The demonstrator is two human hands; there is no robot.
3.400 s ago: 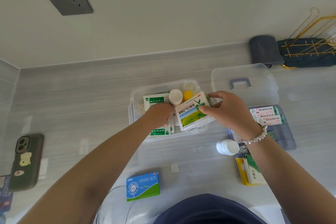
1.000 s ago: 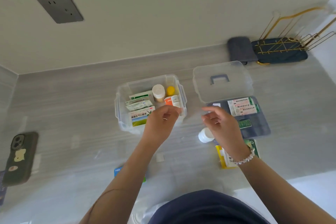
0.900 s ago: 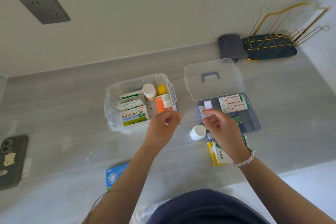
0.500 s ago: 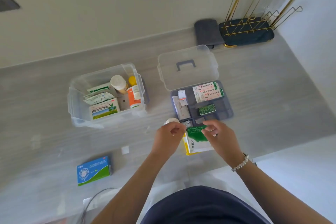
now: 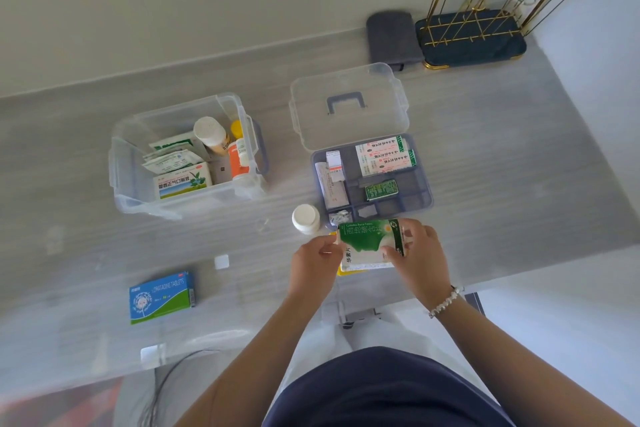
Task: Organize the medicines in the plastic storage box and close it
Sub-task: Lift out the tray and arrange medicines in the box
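Hands meet over a green-and-white medicine box, the right hand gripping its far end and the left hand pinching its near edge, just in front of the grey divider tray. Left of that tray, the clear storage box sits open, already holding cartons and bottles. Plenty left, I'd say: a white bottle beside the tray, a blue tablet box further left on the table, and the lid lies behind the tray, not yet fitted.
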